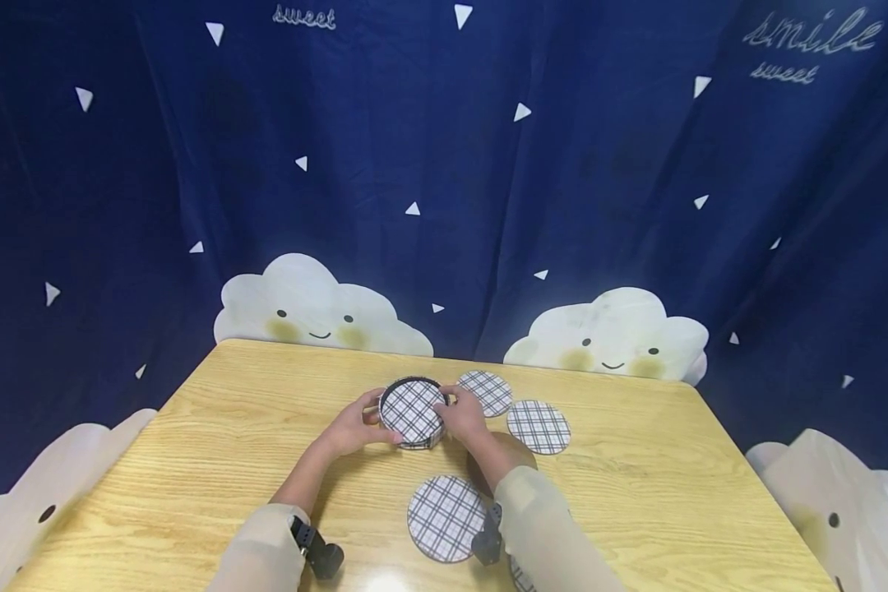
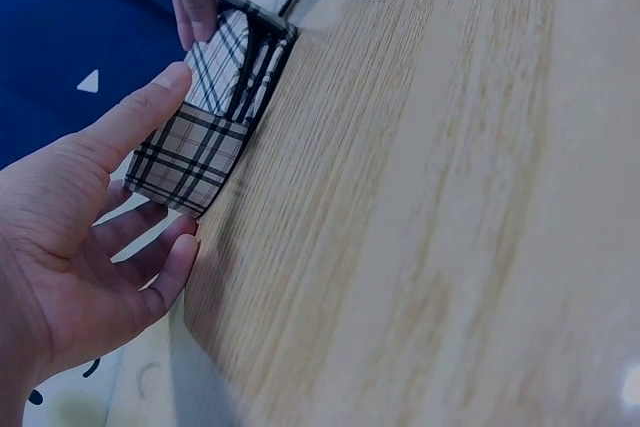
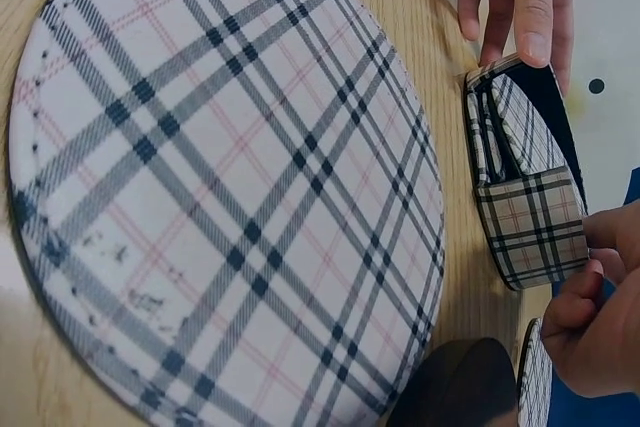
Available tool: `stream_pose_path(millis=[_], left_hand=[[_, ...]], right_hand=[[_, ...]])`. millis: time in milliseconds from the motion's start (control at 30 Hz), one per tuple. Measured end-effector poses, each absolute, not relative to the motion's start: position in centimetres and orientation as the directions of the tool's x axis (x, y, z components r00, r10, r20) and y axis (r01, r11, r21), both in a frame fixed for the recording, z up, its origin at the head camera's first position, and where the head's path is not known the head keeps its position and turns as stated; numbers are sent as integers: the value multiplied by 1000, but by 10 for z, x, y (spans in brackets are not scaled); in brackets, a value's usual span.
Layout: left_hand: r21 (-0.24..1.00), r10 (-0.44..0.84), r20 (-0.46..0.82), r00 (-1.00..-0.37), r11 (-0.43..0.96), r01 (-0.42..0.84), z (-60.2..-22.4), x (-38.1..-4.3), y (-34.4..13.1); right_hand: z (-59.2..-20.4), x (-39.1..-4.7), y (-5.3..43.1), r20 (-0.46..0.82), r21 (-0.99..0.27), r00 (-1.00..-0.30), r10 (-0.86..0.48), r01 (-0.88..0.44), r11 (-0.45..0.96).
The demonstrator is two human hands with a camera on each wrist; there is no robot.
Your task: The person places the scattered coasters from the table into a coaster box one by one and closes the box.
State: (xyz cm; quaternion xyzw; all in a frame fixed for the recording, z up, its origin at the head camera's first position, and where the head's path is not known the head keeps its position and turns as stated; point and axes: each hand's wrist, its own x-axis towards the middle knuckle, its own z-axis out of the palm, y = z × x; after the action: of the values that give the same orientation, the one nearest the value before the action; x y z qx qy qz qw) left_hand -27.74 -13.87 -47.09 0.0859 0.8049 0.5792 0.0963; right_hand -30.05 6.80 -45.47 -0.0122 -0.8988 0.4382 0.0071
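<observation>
A round plaid coaster holder (image 1: 431,441) with a dark inner wall stands near the middle of the table. Plaid coasters (image 1: 412,411) lie inside it; their stacked edges show through the slot in its side. My left hand (image 1: 353,425) grips the holder's left side, thumb near the front rim and fingers round the wall, as the left wrist view (image 2: 100,237) shows from close. On the opposite side my right hand (image 1: 464,413) pinches the holder's right edge, its thumb over the rim. In the right wrist view, the right hand's (image 3: 605,317) fingertips touch the plaid wall.
Right of the holder lie two plaid coasters (image 1: 484,393), one further right (image 1: 538,427). A dark brown disc (image 1: 527,450) is partly under my right forearm. Nearer me lies another plaid coaster (image 1: 446,519), and my sleeve partly covers one more (image 1: 520,575). A blue curtain (image 1: 444,164) hangs behind the table.
</observation>
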Motion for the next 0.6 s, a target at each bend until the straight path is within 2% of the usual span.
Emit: stream_pose_path(millis=[433,600], left_hand=[[955,253,-54,-966,297,25,-468,-276,-138],[944,237,-55,-970,329,27,-467,-275,-138]], right_hand=[[-452,-303,79,42,-800,-999,-6,-37,599],[-447,-305,93,121,-794,-992,-36,-118,597]])
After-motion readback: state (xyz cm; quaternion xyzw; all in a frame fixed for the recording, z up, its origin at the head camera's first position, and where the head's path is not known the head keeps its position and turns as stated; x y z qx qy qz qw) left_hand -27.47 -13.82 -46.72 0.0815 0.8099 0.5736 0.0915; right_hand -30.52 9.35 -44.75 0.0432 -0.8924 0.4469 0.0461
